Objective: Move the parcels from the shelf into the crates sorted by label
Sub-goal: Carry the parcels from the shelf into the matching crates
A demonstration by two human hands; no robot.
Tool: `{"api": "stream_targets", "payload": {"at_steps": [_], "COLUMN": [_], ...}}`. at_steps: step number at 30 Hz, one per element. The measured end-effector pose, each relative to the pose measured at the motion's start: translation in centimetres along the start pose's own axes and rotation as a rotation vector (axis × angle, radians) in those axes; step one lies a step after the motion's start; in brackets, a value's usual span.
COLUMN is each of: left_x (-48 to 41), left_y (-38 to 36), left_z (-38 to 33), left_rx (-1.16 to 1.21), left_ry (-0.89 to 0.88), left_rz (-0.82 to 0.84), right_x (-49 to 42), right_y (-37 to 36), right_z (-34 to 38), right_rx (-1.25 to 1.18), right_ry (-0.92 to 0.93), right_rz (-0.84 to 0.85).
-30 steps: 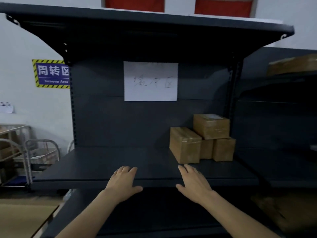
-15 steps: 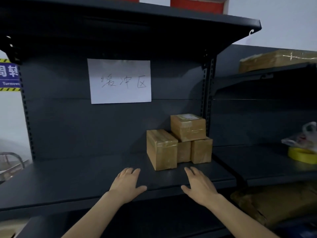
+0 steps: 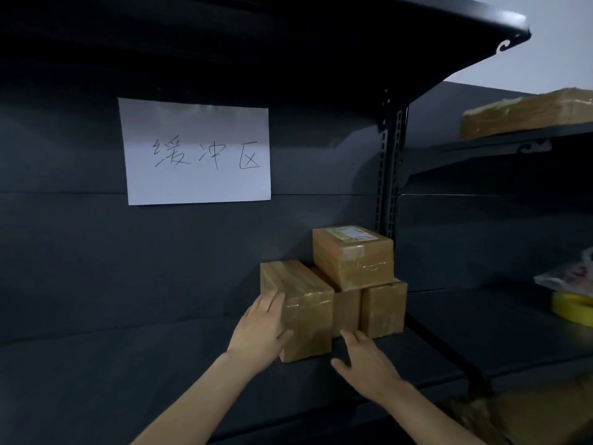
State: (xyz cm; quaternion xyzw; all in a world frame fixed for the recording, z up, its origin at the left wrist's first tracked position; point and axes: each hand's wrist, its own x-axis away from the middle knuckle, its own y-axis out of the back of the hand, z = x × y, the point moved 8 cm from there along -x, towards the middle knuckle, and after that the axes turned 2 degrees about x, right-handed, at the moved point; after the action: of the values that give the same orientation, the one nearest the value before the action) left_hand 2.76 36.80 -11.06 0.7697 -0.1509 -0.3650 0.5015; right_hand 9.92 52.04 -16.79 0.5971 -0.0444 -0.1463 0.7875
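Several taped brown cardboard parcels stand at the right end of the dark shelf (image 3: 128, 358). The nearest parcel (image 3: 305, 303) stands upright at the front left of the group. A labelled parcel (image 3: 353, 255) lies on top of two others, one (image 3: 383, 308) at the right. My left hand (image 3: 261, 326) lies flat against the left side of the nearest parcel, thumb at its front face. My right hand (image 3: 365, 361) hovers open just right of that parcel's lower front corner, fingers spread, not holding anything. No crates are in view.
A white paper sign (image 3: 195, 152) with handwriting is stuck to the shelf's back panel. The neighbouring shelf unit on the right holds a yellow tape roll (image 3: 572, 308) under a plastic bag, and a wrapped brown package (image 3: 526, 112) lies higher up. A brown bundle (image 3: 529, 412) sits below right.
The view moved closer and to the right. Both hands left the shelf's front edge and reached forward; the left hand now touches the nearest parcel's side, the right is beside its front corner.
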Motion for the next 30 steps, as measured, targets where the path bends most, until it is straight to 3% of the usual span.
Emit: {"api": "stream_targets", "payload": {"at_steps": [6,10,19,26,30], "left_x": [-2.5,-2.2,3.3,6.6,7.6], "left_y": [-1.2,-0.4,1.4,0.8,1.6], "left_z": [-0.9,-0.1,8.5,12.3,13.0], "left_rx": [-0.024,-0.02,0.359,0.436,0.535], "left_ry": [-0.004,0.079,0.454,0.613,0.665], "left_rz": [0.005,-0.097,-0.3,-0.275,-0.322], "right_x": [-2.9,-3.8,-4.1,-3.9,-3.9], "right_y": [-0.8,-1.4,0.2,-1.0,-0.9], "right_z": [0.0,1.1,8.9,14.0,14.5], "right_rx": [-0.129,-0.218,-0.231,-0.192,-0.25], "right_ry": [-0.023,-0.005,0.425,0.62,0.631], "right_rz": [-0.006,-0.042,-0.308,-0.294,-0.283]}}
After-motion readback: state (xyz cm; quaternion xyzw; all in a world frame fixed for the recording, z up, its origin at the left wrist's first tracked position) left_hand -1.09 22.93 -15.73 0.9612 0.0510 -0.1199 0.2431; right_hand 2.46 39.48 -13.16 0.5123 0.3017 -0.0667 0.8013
